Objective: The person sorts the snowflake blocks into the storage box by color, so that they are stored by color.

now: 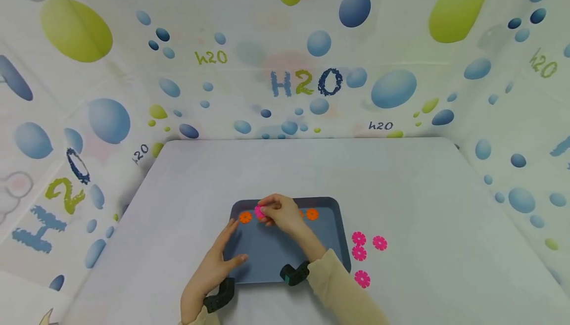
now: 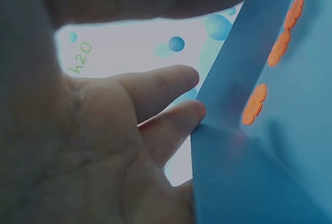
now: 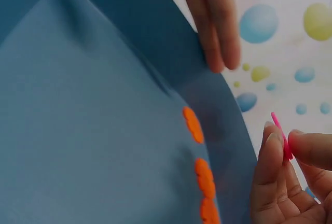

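My right hand [image 1: 285, 216] pinches a pink flower-shaped piece [image 1: 259, 212] between thumb and fingers, above the far part of the grey-blue tray [image 1: 276, 265]; the right wrist view shows the pink piece [image 3: 282, 137] edge-on. Orange flower pieces lie along the tray's far side, one [image 1: 245, 217] near the left corner and another [image 1: 312, 214] to the right, with more partly hidden behind my right hand. My left hand [image 1: 215, 265] is at the tray's left side, fingers extended and thumb apart; in the left wrist view its fingertips touch the tray rim [image 2: 196, 125].
Several pink flower pieces lie on the white table [image 1: 414, 191] to the right of the tray, the nearest one [image 1: 362, 279] by its lower right corner. A patterned cloth [image 1: 249, 68] with blue and green drops hangs behind and at both sides.
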Demonstrator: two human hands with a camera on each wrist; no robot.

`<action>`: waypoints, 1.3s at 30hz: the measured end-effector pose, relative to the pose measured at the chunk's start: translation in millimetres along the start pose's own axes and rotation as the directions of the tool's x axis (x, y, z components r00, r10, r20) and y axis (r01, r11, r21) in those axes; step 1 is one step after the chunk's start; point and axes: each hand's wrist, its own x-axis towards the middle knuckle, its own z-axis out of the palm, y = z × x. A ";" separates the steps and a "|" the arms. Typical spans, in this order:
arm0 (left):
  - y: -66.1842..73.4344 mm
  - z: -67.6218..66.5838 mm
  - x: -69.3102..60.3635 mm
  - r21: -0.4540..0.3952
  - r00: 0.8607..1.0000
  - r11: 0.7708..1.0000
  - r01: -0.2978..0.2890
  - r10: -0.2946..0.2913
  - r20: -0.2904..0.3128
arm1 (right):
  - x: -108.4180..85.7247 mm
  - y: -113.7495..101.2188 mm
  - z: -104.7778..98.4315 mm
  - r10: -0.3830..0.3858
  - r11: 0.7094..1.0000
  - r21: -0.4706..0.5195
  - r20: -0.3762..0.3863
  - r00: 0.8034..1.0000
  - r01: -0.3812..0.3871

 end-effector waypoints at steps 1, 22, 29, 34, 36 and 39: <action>-0.2 0.2 0.3 -0.001 1.000 1.000 -0.007 0.007 -0.001 | 0.6 0.6 2.3 0.004 1.000 -0.004 0.009 1.000 -0.004; -3.4 1.4 1.3 -0.006 0.999 0.999 -0.034 0.034 -0.003 | 5.7 3.5 27.1 0.139 0.980 -0.160 0.121 0.983 -0.119; -3.9 0.4 1.0 -0.012 1.000 1.000 -0.022 0.022 -0.005 | 7.8 1.2 32.3 0.137 0.965 -0.241 0.142 0.980 -0.100; -3.7 -0.2 0.5 -0.013 1.000 1.000 -0.015 0.015 -0.007 | 7.6 -1.4 34.6 0.116 0.951 -0.302 0.156 0.981 -0.065; -3.4 -0.2 0.4 -0.010 1.000 1.000 -0.013 0.013 -0.007 | 6.7 -2.4 34.2 0.104 0.946 -0.322 0.155 0.982 -0.049; -3.5 -0.1 0.3 -0.006 1.000 1.000 -0.012 0.012 -0.009 | 5.5 -3.6 33.6 0.096 0.938 -0.345 0.147 0.984 -0.039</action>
